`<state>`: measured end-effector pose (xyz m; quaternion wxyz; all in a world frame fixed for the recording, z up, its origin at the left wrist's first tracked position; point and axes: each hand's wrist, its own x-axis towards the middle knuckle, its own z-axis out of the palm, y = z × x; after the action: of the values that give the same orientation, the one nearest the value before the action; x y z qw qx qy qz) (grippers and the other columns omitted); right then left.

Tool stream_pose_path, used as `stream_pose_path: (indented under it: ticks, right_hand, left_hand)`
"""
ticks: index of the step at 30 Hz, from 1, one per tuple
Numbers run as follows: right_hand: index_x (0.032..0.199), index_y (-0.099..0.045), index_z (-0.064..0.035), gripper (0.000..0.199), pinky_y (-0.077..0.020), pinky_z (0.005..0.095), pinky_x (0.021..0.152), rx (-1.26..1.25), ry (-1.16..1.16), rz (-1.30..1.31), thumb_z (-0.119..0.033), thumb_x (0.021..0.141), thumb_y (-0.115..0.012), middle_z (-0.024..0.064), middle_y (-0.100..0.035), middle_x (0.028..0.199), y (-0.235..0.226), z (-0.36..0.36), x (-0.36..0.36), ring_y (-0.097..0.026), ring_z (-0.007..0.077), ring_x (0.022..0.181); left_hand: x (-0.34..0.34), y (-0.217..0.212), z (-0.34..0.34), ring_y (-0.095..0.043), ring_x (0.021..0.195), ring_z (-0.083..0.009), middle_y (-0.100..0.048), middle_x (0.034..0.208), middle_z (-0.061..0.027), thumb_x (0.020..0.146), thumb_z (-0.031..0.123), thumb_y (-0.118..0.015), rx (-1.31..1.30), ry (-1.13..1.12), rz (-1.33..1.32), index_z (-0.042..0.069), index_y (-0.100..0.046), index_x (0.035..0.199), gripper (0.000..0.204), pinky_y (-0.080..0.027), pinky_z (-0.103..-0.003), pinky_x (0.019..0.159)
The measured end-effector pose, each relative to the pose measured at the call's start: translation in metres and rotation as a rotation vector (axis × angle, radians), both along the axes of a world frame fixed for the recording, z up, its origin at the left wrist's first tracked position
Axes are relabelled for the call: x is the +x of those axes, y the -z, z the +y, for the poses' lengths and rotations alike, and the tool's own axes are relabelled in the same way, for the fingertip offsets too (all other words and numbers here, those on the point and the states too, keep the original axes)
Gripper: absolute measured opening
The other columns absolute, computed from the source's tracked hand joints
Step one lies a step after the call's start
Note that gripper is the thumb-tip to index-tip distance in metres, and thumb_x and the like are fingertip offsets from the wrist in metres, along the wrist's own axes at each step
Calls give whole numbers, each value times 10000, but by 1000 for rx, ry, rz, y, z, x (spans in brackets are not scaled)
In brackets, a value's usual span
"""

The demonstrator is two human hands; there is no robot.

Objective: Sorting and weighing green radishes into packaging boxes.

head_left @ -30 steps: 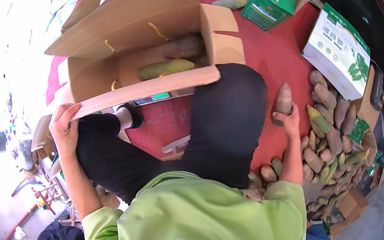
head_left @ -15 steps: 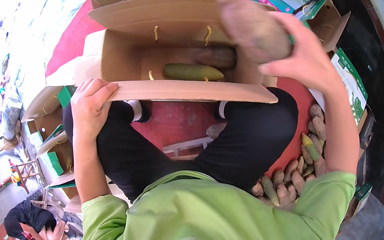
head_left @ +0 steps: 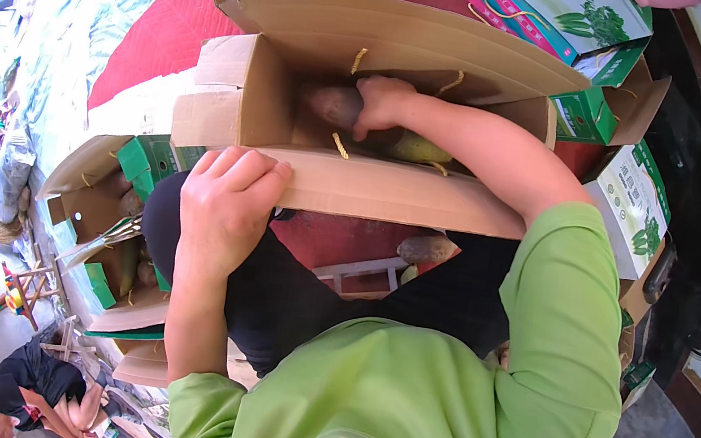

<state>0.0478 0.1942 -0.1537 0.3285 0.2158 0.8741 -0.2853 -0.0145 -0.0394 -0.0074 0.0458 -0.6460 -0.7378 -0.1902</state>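
An open cardboard box (head_left: 399, 195) with yellow rope handles lies in front of me, its flaps spread. Inside it, at the left end, my right hand (head_left: 381, 107) is closed round a thick brownish, soil-coated radish (head_left: 331, 106); the fingertips are partly hidden. A green radish (head_left: 421, 150) lies to the right of that hand, half covered by my forearm and the near flap. My left hand (head_left: 231, 201) grips the left end of the near flap, fingers folded over its edge.
Opened cartons (head_left: 145, 166) holding radishes stand at my left. Green-and-white printed boxes (head_left: 633, 207) are at the right and far right. A brown radish (head_left: 428, 248) lies on the red floor cover between my legs. Another person (head_left: 48, 391) sits at the lower left.
My right hand has carried the brownish radish from above the box's right side down into its left part. My left hand still holds the near flap; the view has shifted.
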Motion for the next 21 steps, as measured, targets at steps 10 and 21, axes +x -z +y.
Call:
stream_pose_path:
  ticks: [10, 21]
  right_hand:
    - [1221, -583, -62, 513, -483, 440, 922, 95, -175, 158, -229, 750, -701, 189, -628, 1147, -30, 9, 6, -587, 351, 1090]
    - [1196, -584, 0, 356, -497, 258, 761, 76, 760, 1081, -138, 871, -630, 42, -653, 962, -179, 107, 209, -605, 96, 860]
  left_hand:
    - [-1, 1, 4, -606, 765, -228, -587, 787, -34, 625, 39, -647, -3, 7, -21, 79, -648, 834, 212, -482, -353, 674]
    - [6, -5, 5, -616, 839, -287, -628, 866, -93, 664, -33, -621, -87, -88, -90, 54, -675, 908, 264, -483, -368, 752]
